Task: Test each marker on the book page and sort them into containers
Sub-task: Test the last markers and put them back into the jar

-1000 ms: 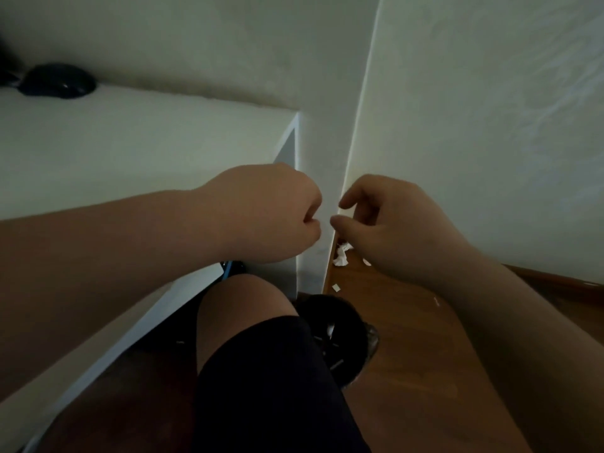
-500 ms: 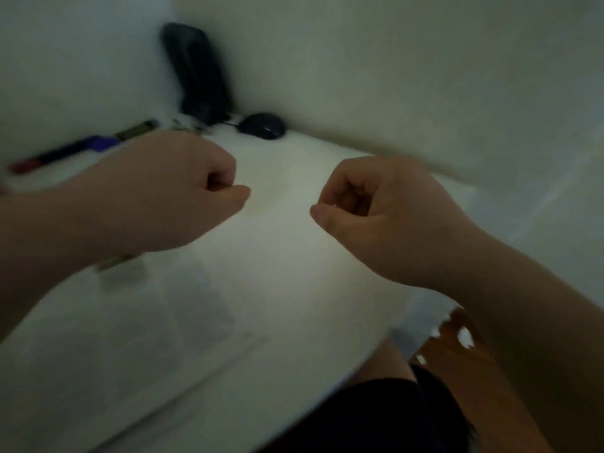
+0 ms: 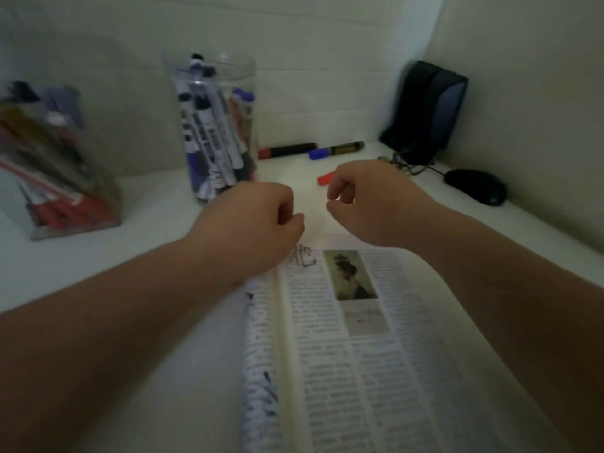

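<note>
An open book (image 3: pixel 343 325) with printed text, a small picture and dark scribbles lies on the white table (image 3: pixel 98 256) in front of me. My left hand (image 3: pixel 258 223) and my right hand (image 3: pixel 369 204) hover over its top edge, both with curled fingers and nothing visible in them. A clear round jar (image 3: pixel 215 125) behind my left hand holds several blue and black markers. A clear square container (image 3: pixel 55 165) at the far left holds several red ones. A red-capped marker (image 3: pixel 287 150) and a blue-capped marker (image 3: pixel 336 150) lie by the back wall. A red marker end (image 3: pixel 325 178) shows behind my right fingers.
A black speaker-like box (image 3: pixel 425 112) stands in the back right corner with a tangle of cable (image 3: pixel 397 161) at its foot. A black mouse (image 3: pixel 475 190) lies to its right. Walls close the table at the back and right.
The view has swung from the floor and my knee up and left onto the table, bringing the book, jar and containers into sight. Both hands stay curled and have moved slightly apart.
</note>
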Tool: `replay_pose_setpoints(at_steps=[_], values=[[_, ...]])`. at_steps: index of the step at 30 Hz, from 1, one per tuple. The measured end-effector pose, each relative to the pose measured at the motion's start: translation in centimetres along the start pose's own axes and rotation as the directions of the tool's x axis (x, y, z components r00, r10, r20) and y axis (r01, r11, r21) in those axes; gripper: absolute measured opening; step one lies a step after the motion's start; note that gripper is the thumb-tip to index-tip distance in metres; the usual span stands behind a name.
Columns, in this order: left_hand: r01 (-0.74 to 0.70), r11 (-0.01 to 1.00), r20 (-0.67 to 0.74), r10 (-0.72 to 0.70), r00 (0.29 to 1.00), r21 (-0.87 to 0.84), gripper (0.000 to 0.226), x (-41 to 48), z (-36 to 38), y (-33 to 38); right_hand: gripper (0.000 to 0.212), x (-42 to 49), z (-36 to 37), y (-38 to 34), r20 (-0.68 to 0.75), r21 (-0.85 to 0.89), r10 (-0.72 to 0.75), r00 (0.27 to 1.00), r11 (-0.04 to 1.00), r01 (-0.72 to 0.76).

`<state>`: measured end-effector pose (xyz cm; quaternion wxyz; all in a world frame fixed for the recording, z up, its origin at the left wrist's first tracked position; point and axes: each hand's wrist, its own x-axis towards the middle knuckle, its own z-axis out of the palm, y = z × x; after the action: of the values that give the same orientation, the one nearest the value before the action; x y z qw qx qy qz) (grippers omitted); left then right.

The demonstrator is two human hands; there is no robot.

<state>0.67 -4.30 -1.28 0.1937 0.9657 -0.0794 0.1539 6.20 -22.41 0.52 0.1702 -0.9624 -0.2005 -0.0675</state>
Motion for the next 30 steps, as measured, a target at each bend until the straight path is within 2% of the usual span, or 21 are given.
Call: replay_pose_setpoints(at_steps=[3, 6, 8, 11, 13, 16, 18, 21, 23, 25, 26, 28, 30], values=[[-0.022, 0.998, 0.041, 0.024, 0.999, -0.053, 0.025, 0.5, 1.0, -0.6, 0.019, 3.4, 1.2, 1.7, 0.002, -0.146, 0.055, 0.998, 0.988, -0.054], [-0.100, 0.995, 0.099, 0.101, 0.990, -0.015, 0.012, 0.7, 1.2, -0.6, 0.044, 5.9, 1.1, 2.5, -0.007, -0.262, 0.117, 0.993, 0.958, -0.114], [-0.124, 0.992, 0.133, 0.121, 0.984, 0.020, 0.012, 0.6, 1.1, -0.5, 0.051, 7.4, 1.1, 2.8, 0.046, -0.354, 0.139, 0.989, 0.928, -0.114], [-0.133, 0.991, 0.151, 0.129, 0.980, 0.019, 0.013, 0.5, 1.1, -0.5, 0.038, 8.9, 1.4, 2.7, 0.142, -0.517, 0.133, 0.981, 0.855, -0.041], [-0.138, 0.990, 0.148, 0.133, 0.980, 0.019, 0.015, 0.5, 1.0, -0.5, 0.028, 9.4, 1.6, 2.6, 0.152, -0.570, 0.100, 0.983, 0.822, 0.005], [-0.132, 0.991, 0.141, 0.128, 0.982, 0.015, 0.016, 0.4, 1.1, -0.6, 0.021, 9.3, 1.7, 2.6, 0.148, -0.559, 0.087, 0.985, 0.829, 0.011], [-0.125, 0.992, 0.131, 0.123, 0.984, 0.008, 0.017, 0.4, 1.1, -0.6, 0.017, 8.7, 1.8, 2.5, 0.082, -0.490, 0.033, 0.996, 0.872, 0.011], [-0.128, 0.992, 0.052, 0.129, 0.990, -0.017, 0.023, 0.3, 0.9, -0.4, 0.019, 5.8, 1.2, 1.8, -0.086, -0.392, -0.165, 0.983, 0.912, 0.119], [-0.162, 0.985, -0.062, 0.159, 0.985, -0.052, 0.031, 0.0, 0.5, 0.1, 0.021, 2.9, 0.0, 0.8, -0.107, -0.422, -0.318, 0.942, 0.873, 0.247], [-0.222, 0.973, -0.162, 0.209, 0.965, -0.068, 0.037, -0.4, 0.3, 0.6, 0.024, -0.2, -1.5, 0.0, -0.046, -0.453, -0.392, 0.919, 0.828, 0.330], [-0.257, 0.965, -0.183, 0.243, 0.953, -0.058, 0.038, -0.6, 0.3, 0.9, 0.029, -1.6, -2.3, -0.5, 0.003, -0.448, -0.380, 0.925, 0.827, 0.341], [-0.327, 0.945, -0.175, 0.322, 0.930, 0.001, 0.039, -1.1, 0.5, 1.6, 0.040, -3.9, -3.4, -1.3, 0.121, -0.413, -0.309, 0.943, 0.849, 0.331], [-0.393, 0.919, -0.134, 0.395, 0.909, 0.045, 0.037, -1.6, 0.7, 2.2, 0.042, -5.6, -4.0, -1.7, 0.216, -0.356, -0.189, 0.958, 0.898, 0.258]])
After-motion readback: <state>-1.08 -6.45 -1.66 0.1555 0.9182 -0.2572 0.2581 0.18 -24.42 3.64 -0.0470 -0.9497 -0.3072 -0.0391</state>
